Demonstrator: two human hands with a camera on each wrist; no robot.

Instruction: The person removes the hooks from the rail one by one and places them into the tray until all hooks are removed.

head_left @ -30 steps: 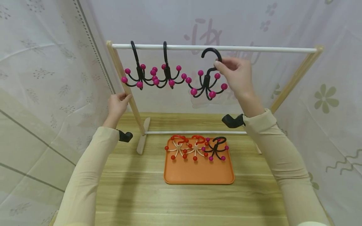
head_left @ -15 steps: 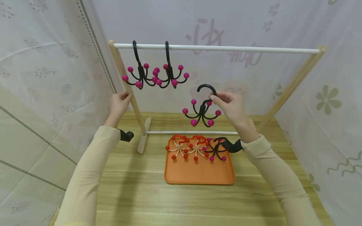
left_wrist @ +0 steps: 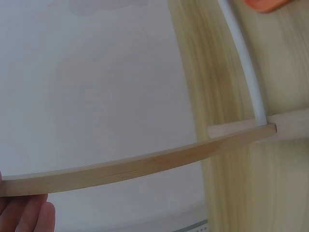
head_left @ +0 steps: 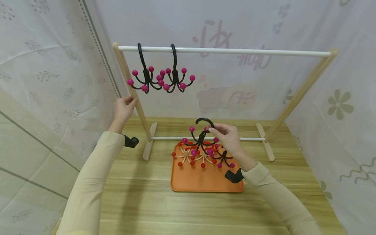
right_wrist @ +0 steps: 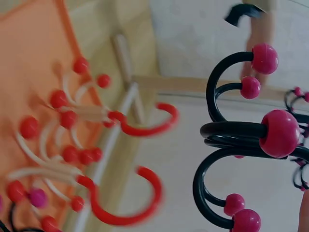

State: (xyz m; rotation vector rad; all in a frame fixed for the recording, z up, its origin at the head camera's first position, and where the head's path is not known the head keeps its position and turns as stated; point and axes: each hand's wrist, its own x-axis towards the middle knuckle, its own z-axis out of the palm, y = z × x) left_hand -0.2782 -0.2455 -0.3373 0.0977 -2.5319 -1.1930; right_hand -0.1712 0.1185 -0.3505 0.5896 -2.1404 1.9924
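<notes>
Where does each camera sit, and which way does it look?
Head: on the head, looking forward and down at the rack and orange tray; left hand, right hand and sleeves show.
Left wrist: worn there, looking along a wooden post to its foot; left fingers show.
Right wrist: worn there, looking at the held hanger; part of the right hand and blurred left hand show.
Head and right wrist share that hanger and tray.

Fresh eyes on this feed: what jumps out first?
The bright orange tray on the table, bearing two red-hooked hangers. In the head view, the right hand holds a pink-balled black hanger in front of the tray's far edge. Two matching hangers hang near the white rail's left end.
</notes>
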